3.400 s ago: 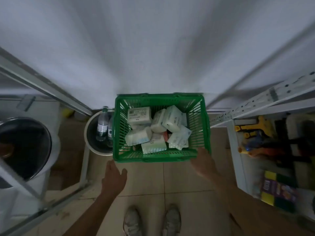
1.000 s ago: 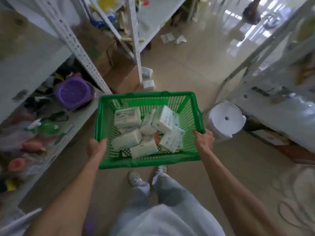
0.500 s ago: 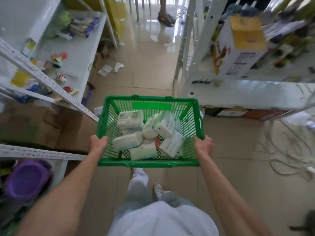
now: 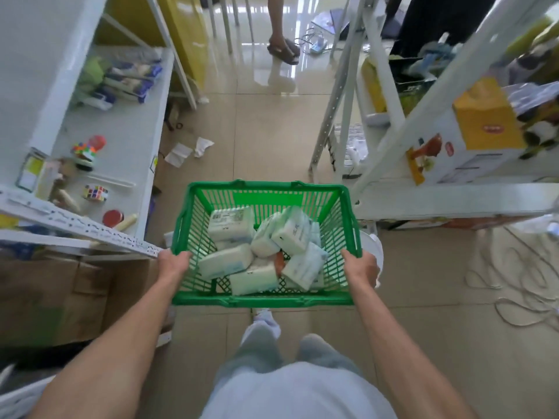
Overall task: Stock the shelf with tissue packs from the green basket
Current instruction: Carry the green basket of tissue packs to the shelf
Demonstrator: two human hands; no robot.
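I hold a green plastic basket point(image 4: 266, 193) in front of me at waist height, above the tiled floor. My left hand point(image 4: 174, 263) grips its left rim and my right hand point(image 4: 360, 264) grips its right rim. Inside lie several white tissue packs point(image 4: 231, 226), jumbled at angles, with a small orange item showing between them. A white metal shelf point(image 4: 121, 137) with toys and packets stands on my left. Another white shelf point(image 4: 453, 198) stands on my right.
An aisle of beige tiles runs ahead between the two shelving units. Crumpled paper point(image 4: 187, 149) lies on the floor. A person's leg and sandal point(image 4: 282, 48) stand at the far end. A yellow-and-white box point(image 4: 465, 137) sits on the right shelf. Loose cables point(image 4: 514, 285) coil at right.
I lifted the basket off the floor, turned round and walked down the aisle. Over the last half second the shelves on both sides have come closer; both hands keep their hold.
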